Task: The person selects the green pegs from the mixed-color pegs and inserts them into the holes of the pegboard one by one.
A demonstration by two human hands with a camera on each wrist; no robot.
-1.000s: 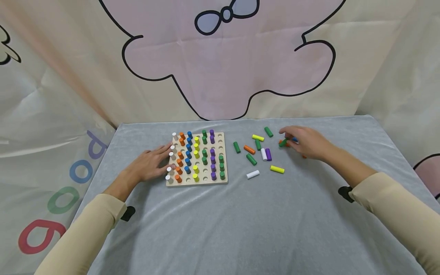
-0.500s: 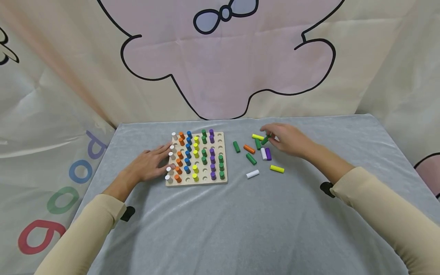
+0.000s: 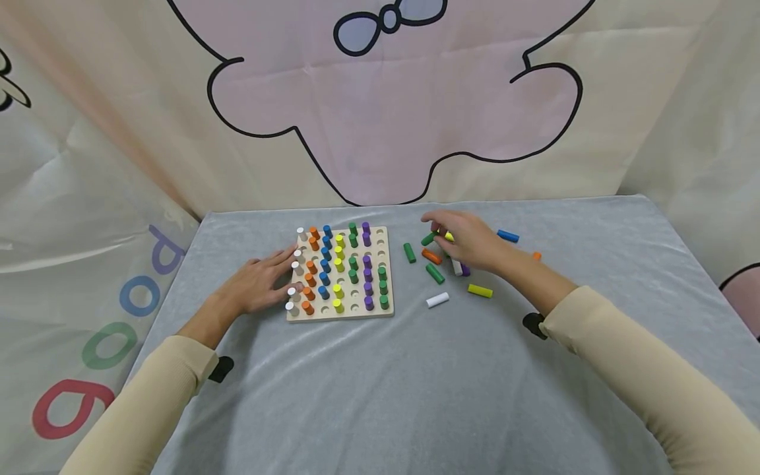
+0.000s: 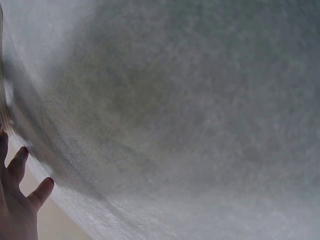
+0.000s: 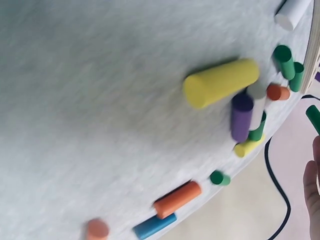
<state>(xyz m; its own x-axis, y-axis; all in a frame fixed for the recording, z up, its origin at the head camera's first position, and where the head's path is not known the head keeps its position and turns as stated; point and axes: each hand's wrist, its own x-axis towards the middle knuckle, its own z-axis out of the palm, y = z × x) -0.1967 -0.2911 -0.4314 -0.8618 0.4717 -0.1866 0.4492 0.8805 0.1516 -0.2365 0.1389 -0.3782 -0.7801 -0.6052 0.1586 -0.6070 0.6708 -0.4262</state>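
Note:
A wooden pegboard [image 3: 388, 264] lies on the grey cloth, with rows of white, orange, blue, yellow, green and purple pegs standing in it and some bare holes. My left hand [image 3: 258, 287] rests at the board's left edge, fingers spread, thumb near the white pegs; the left wrist view catches only part of this hand [image 4: 17, 200]. Between thumb and fingers, my right hand [image 3: 469, 241] pinches a green peg [image 3: 429, 238] above the loose pegs right of the board. In the right wrist view that green peg [image 5: 313, 119] shows at the edge, held at the fingertips.
Loose pegs lie right of the board: an orange peg [image 3: 431, 256], a green peg [image 3: 435, 273], a white peg [image 3: 437, 300] and a yellow peg [image 3: 480, 291] among them. Beyond the right hand lies a blue peg [image 3: 508, 235]. A printed cloth [image 3: 380, 132] hangs behind the table.
My right hand has lifted the green peg from the right side of the loose pegs and carried it left toward the board. The left hand has stayed in place.

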